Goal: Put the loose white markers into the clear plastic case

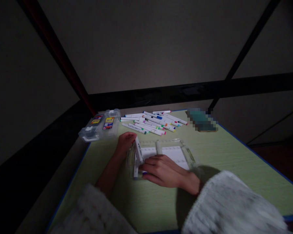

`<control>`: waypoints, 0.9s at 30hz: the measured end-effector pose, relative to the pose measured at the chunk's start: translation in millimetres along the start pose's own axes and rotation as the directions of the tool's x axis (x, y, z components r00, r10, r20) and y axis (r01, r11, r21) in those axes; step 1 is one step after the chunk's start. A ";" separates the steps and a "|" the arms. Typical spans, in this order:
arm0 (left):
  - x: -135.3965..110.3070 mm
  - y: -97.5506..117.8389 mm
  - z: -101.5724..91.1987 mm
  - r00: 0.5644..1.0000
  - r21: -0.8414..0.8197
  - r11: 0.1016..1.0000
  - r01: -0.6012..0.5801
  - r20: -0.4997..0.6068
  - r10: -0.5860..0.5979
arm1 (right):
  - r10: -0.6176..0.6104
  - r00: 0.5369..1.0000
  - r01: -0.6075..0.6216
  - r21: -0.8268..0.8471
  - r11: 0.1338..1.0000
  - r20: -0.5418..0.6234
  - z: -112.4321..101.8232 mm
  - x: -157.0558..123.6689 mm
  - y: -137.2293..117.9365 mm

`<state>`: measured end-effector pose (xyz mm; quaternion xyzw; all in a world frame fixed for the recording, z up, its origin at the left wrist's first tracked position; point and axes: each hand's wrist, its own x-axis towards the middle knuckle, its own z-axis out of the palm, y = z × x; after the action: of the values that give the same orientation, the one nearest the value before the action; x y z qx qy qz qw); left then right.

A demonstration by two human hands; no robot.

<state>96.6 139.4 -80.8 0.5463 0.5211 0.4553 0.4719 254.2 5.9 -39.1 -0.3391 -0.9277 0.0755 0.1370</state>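
Observation:
A white marker point(139, 150) with dark lettering leans at a steep slant over the left part of a clear plastic case point(158, 145). My left hand point(126, 143) has its fingers closed at the marker's upper end. At the lower end, the curled fingers of my right hand point(164, 170) meet the marker, and a bit of purple shows between them and the thumb. Another white marker point(136, 169) stands inside the case along its left side. White lining point(175, 153) covers the case's divided inside. My right hand hides the case's near middle.
Many loose white markers point(150, 123) with coloured ends lie heaped at the table's back. A clear case with labels point(107, 125) sits at the back left. A pixelated teal flat object point(202, 119) rests at the back right. The light green table point(224, 156) has blue edges.

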 end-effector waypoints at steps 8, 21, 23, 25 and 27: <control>-4.9 7.2 -1.0 0.998 -0.097 0.995 0.001 -0.064 -0.007 | 0.058 0.998 -0.057 -0.070 0.996 0.010 -1.3 -0.9 1.4; -6.0 17.8 -7.7 0.975 -0.166 0.982 -0.094 -0.213 0.058 | 0.347 0.935 -0.355 -0.164 0.920 -0.075 -14.3 -6.8 11.0; -6.5 17.6 -7.3 0.978 -0.156 0.982 -0.105 -0.198 0.073 | 0.390 0.916 -0.400 -0.150 0.904 -0.092 -13.3 -6.8 13.1; -7.7 17.9 -6.5 0.982 -0.133 0.984 -0.121 -0.162 0.099 | 0.444 0.891 -0.454 -0.147 0.879 -0.097 -12.3 -6.4 14.8; -9.6 18.7 -5.1 0.986 -0.115 0.984 -0.138 -0.105 0.126 | 0.500 0.860 -0.510 -0.155 0.846 -0.100 -12.1 -6.0 16.0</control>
<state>93.8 129.8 -61.6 0.5269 0.4773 0.5428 0.4470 272.0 14.7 -32.5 -0.5837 -0.8046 0.0172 0.1075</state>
